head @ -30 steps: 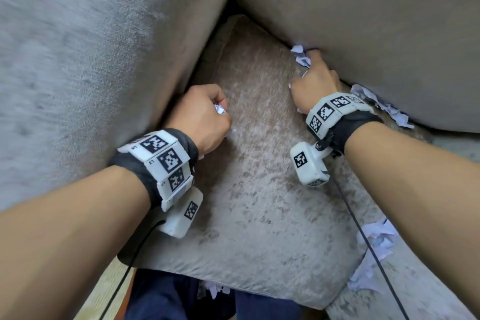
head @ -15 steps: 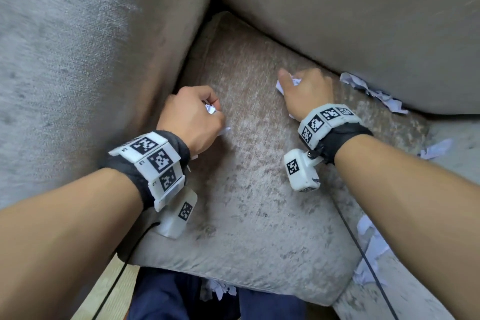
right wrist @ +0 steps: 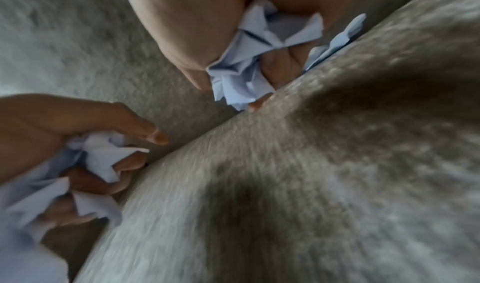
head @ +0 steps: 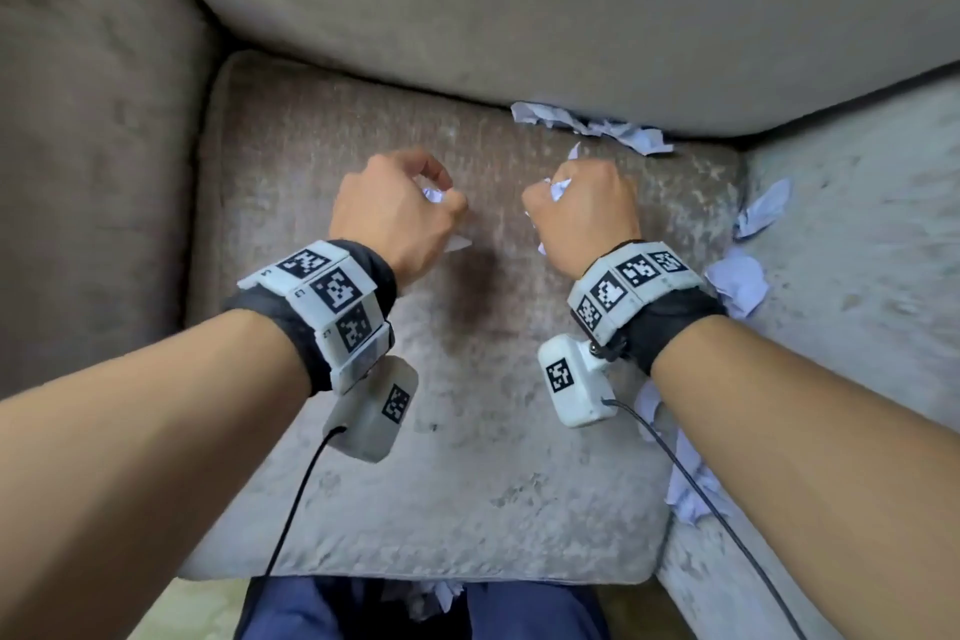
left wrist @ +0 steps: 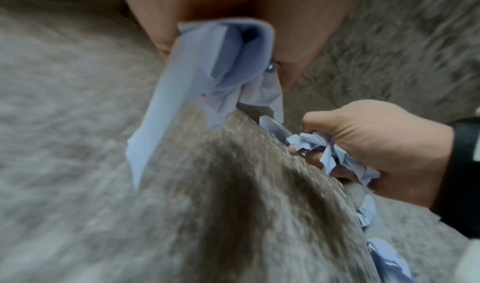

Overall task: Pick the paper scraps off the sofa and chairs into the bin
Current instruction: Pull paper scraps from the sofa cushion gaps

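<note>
A brown-grey velvety seat cushion [head: 467, 431] fills the corner of a sofa, its pile rubbed into light and dark patches. A plump back cushion [head: 519, 16] runs along its far edge and a padded armrest [head: 93, 172] along its left edge. A paler grey cushion [head: 857, 276] adjoins its right edge. Soft daylight falls evenly.

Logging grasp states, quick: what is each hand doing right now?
Left hand: closed around crumpled paper scraps.
Right hand: closed around a wad of paper scraps.
</note>
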`<action>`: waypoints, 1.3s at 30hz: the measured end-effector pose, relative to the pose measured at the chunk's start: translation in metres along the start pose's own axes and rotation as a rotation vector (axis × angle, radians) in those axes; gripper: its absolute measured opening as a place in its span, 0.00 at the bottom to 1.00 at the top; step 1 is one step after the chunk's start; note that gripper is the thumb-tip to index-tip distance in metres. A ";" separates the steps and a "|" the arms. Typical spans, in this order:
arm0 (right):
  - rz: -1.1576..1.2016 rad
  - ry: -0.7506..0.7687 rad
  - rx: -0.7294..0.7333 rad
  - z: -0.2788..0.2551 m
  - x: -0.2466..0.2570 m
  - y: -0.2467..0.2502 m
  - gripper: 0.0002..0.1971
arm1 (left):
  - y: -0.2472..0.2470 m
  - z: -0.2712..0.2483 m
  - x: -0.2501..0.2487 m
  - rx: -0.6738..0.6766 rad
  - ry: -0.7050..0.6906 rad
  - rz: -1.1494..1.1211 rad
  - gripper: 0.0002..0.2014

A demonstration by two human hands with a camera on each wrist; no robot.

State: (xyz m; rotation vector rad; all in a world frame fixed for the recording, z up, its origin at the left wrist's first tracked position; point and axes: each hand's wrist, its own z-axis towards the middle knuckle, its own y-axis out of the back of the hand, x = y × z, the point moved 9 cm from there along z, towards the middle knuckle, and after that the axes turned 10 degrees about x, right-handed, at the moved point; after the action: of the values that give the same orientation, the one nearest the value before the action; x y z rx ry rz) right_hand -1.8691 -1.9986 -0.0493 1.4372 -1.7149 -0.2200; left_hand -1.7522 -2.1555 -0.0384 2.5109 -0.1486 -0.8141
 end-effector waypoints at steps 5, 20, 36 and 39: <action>0.025 0.026 0.000 -0.004 -0.044 0.034 0.16 | -0.035 0.013 -0.047 0.021 -0.045 0.084 0.14; 0.079 -0.087 -0.114 -0.011 -0.123 0.083 0.22 | -0.099 0.057 -0.096 -0.004 -0.049 0.311 0.24; 0.096 -0.067 -0.018 0.005 -0.130 0.066 0.21 | -0.118 0.087 -0.095 0.108 -0.084 0.514 0.21; 0.071 -0.073 -0.013 0.006 -0.130 0.062 0.21 | -0.121 0.089 -0.096 0.131 -0.106 0.540 0.21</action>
State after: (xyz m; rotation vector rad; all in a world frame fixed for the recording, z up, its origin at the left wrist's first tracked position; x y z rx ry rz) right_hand -1.9229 -1.8680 -0.0788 1.3711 -1.8171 -0.2474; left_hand -1.8880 -2.0638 -0.1094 2.3631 -0.8964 -0.7211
